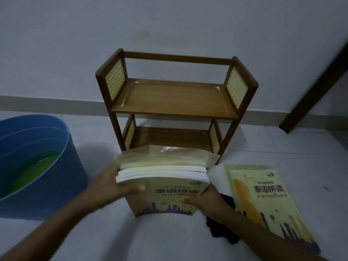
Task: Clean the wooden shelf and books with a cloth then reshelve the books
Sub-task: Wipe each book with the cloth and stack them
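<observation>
A dim room with a pale wall and a light floor; the wooden shelf (175, 104) stands against the wall, both of its tiers bare. Directly in front of its lower tier, a stack of books (163, 178) is held on edge between two hands: the left hand (116, 187) grips the left end with its thumb curled over the front cover, and the right hand (203, 199) grips the lower right edge, thumb likewise pressed on the cover. Each grip is thus closed on the stack, not spread. Two or so further books (263, 202) lie flat on the floor to the right, and a dark cloth (226, 228) lies crumpled on the floor beside them, partly under the right forearm. A blue tub (37, 157) holding greenish liquid stands to the left. The step in hand is judged to be reshelving: it is done well by keeping the stack squeezed evenly from both ends so that the inner books do not slip, holding it upright, and clearing the side panels before setting it down on a tier. Hard to make out: the number of books in the stack, the fingers behind it, the loose translucent cover at its back, the rear of the lower tier, and whether the surfaces are in fact clean, given the blur and low light.
</observation>
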The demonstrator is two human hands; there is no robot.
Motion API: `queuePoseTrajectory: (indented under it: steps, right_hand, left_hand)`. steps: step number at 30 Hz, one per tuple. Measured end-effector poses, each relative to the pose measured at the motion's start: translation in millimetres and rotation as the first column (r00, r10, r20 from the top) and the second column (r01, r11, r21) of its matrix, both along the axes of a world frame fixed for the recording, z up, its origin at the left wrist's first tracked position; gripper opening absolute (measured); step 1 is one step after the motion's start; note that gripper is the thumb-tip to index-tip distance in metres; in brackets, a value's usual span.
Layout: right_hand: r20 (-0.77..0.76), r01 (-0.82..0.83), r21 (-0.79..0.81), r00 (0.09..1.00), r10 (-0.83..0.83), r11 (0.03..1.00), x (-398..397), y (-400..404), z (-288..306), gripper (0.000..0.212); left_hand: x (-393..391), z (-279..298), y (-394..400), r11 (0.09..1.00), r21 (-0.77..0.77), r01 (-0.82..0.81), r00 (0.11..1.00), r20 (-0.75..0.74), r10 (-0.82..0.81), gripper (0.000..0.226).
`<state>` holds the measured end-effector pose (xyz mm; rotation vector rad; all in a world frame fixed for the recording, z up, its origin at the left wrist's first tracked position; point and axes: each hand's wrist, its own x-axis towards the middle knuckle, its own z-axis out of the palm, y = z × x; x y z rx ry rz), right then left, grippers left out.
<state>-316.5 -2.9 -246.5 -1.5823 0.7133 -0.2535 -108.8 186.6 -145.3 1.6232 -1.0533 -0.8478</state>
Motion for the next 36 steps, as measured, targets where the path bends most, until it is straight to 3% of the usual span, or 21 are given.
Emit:
queuePoseTrajectory:
  steps: [4, 6, 8, 11, 13, 16, 18, 20, 22, 23, 25, 26, 28, 31, 36]
  right_hand:
    - [0.002, -0.015, 0.032, 1.0, 0.015, 0.999, 1, -4, -2, 0.059]
    - [0.021, -0.013, 0.041, 1.0, 0.012, 0.999, 2, -5, -4, 0.062]
    - [0.03, -0.006, 0.038, 1.0, 0.005, 0.999, 3, -4, -3, 0.067]
    - [0.028, 0.0, 0.037, 1.0, -0.001, 0.999, 4, -2, -5, 0.063]
    - [0.034, -0.005, 0.038, 0.999, 0.004, 0.999, 4, -3, -5, 0.062]
    - [0.02, -0.04, 0.038, 0.999, 0.039, 0.998, 2, -1, -6, 0.067]
    - [-0.097, -0.021, 0.014, 0.995, 0.022, 1.0, -4, -2, -10, 0.087]
    - [-0.212, 0.043, 0.15, 0.977, -0.01, 0.988, -13, -8, -14, 0.12]
    - [-0.123, 0.054, 0.377, 0.992, -0.007, 0.925, -23, -15, -14, 0.136]
    - [-0.038, 0.02, 0.453, 0.999, -0.003, 0.891, -25, -18, -12, 0.127]
    - [0.117, -0.092, 0.468, 0.992, 0.042, 0.879, -25, -18, 3, 0.08]
    - [0.153, -0.124, 0.427, 0.986, 0.063, 0.896, -24, -15, 15, 0.065]
    - [0.191, -0.092, 0.309, 0.981, 0.033, 0.947, -23, -18, 31, 0.055]
    - [0.132, 0.009, 0.079, 0.991, -0.019, 0.997, -19, -22, 29, 0.045]
    - [-0.024, 0.029, -0.038, 0.999, -0.03, 0.999, -14, -13, -14, 0.037]
  left_hand:
    - [23, 84, -16, 0.952, 0.218, 0.214, 0.947, 0.191, -0.257, 0.105]
    - [15, 106, -36, 0.905, 0.362, 0.223, 0.815, 0.44, -0.376, 0.111]
    - [-5, 103, -58, 0.851, 0.504, 0.149, 0.621, 0.622, -0.477, 0.113]
    - [-38, 70, -79, 0.783, 0.621, 0.027, 0.41, 0.708, -0.575, 0.089]
    - [-47, 53, -82, 0.832, 0.555, -0.021, 0.346, 0.784, -0.515, 0.058]
    - [-38, 46, -74, 0.893, 0.446, -0.057, 0.392, 0.833, -0.391, 0.044]
    - [-31, 46, -62, 0.925, 0.372, -0.081, 0.472, 0.832, -0.293, 0.043]
    - [-23, 50, -47, 0.953, 0.277, -0.122, 0.578, 0.801, -0.158, 0.041]
    - [-15, 58, -31, 0.961, 0.187, -0.204, 0.715, 0.699, 0.016, 0.044]
    - [-10, 61, -24, 0.957, 0.151, -0.246, 0.795, 0.596, 0.111, 0.046]
    - [3, 57, -11, 0.961, 0.079, -0.266, 0.934, 0.266, 0.237, 0.058]
    - [9, 52, -4, 0.967, 0.056, -0.248, 0.962, 0.133, 0.239, 0.067]
    - [16, 30, 4, 0.974, 0.04, -0.221, 0.975, -0.004, 0.221, 0.074]
    - [18, -16, 13, 0.97, 0.05, -0.238, 0.971, 0.016, 0.238, 0.071]
    - [15, -80, 33, 0.964, 0.077, -0.253, 0.966, -0.024, 0.256, 0.074]
